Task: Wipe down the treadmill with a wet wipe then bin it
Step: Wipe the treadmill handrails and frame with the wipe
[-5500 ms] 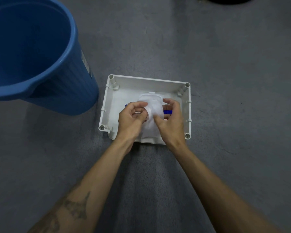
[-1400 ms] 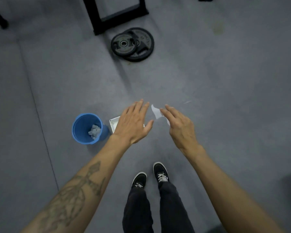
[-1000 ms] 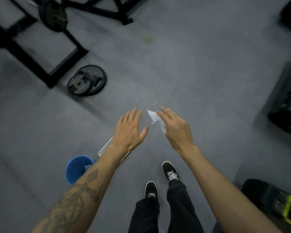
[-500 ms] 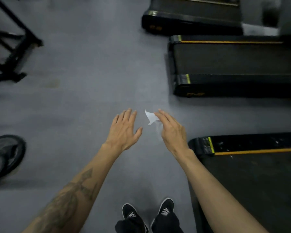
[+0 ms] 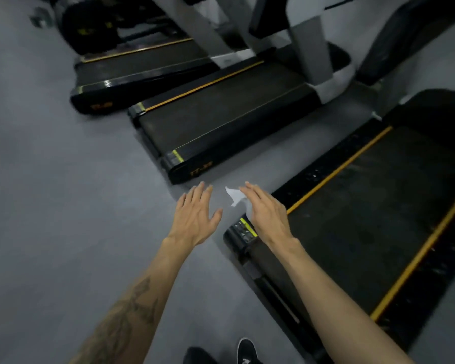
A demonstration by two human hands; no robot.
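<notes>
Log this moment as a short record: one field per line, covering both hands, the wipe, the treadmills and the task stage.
left hand: left hand open, fingers straight, holds nothing
right hand: right hand holds the wet wipe; grip hidden under the hand
wet wipe: white, in the air, a corner sticks out past the fingers
nearest treadmill: nearest treadmill lies at right, its rear corner under the right hand
other treadmills: middle treadmill and far treadmill lie beyond
floor: grey floor
task stage: wipe in hand, not yet touching any treadmill
</notes>
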